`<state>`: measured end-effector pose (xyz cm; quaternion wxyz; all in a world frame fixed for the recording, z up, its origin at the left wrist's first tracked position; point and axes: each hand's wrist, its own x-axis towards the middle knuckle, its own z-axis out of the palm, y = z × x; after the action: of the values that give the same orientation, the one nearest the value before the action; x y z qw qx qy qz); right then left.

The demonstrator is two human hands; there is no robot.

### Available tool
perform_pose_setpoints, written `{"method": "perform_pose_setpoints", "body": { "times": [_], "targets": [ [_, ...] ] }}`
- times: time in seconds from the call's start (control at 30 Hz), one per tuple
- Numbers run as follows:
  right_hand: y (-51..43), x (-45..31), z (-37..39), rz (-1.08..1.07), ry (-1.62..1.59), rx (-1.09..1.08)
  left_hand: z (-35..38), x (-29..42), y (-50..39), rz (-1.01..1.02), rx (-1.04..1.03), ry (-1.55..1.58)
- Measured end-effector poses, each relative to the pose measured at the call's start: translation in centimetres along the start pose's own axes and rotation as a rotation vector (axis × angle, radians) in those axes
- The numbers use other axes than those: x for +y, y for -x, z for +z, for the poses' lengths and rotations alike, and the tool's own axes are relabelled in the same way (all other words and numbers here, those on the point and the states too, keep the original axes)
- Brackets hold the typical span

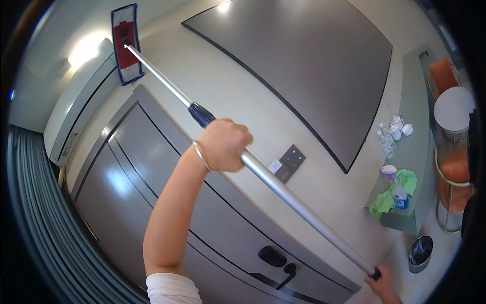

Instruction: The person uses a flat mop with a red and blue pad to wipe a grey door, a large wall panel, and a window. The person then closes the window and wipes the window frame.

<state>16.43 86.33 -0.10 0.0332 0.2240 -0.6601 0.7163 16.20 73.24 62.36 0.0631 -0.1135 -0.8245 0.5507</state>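
Observation:
My left hand [226,145], with a bracelet at the wrist, is closed around the upper part of a silver telescopic mop pole [288,190]. It grips just below the pole's dark locking collar [201,114]. At lower right my right hand [382,283] holds the dark end cap of the same pole. The pole runs slantwise up to a flat mop head [129,60] with a red and white back and dark blue edging. That head is raised high, near the wall air conditioner [85,102] and the top corner of the door frame. Whether it touches the wall cannot be seen.
Below the pole is a grey door [129,167] with a black handle [290,271]. Blue-grey curtains [41,212] hang at left. A large dark panel [303,68] and switch plates [290,163] are on the wall. A counter [414,98] bears a spray bottle [398,190], green cloth [407,180] and bottles [386,142].

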Motion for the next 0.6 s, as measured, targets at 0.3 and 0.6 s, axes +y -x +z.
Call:
{"method": "perform_pose_setpoints", "body": {
  "times": [0.3, 0.6],
  "targets": [
    [-13.8, -2.4, 3.2, 0.307, -0.536, -0.949, 7.3, -7.2, 0.7, -0.082, 0.325, -0.097],
    [-18.5, -0.8, 10.2, 0.579, -1.119, -1.933, 8.4, -5.9, 1.1, -0.373, -0.320, -0.486]
  ]
}}
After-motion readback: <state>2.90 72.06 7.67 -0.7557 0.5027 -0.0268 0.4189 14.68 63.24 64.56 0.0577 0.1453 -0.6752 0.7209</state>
